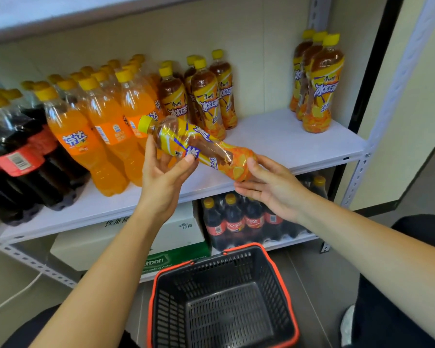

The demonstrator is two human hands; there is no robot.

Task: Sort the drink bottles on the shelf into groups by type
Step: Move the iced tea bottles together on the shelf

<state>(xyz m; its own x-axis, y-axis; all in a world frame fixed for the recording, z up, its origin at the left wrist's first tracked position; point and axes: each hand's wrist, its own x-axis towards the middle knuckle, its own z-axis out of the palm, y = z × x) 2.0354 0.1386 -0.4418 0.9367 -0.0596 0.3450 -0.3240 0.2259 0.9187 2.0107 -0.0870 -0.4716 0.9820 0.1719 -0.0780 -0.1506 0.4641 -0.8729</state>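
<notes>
Bottle sort: tea bottle (199, 146) held at shelf (286, 136) front edge

Left hand (165, 177) grips it below the cap, thumb and fingers curled round. Right hand (269, 187) is spread, cupping the base. The bottle is tilted, cap to the left. Other tea bottles (204, 96) stand mid-shelf and at the right edge.

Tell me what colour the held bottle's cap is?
Yellow. The cap on the bottle shows in head view.

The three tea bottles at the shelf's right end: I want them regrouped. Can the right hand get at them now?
Probably yes: the right hand only steadies the base of the held bottle, the left hand grips it, and bare shelf lies before the trio.
</notes>
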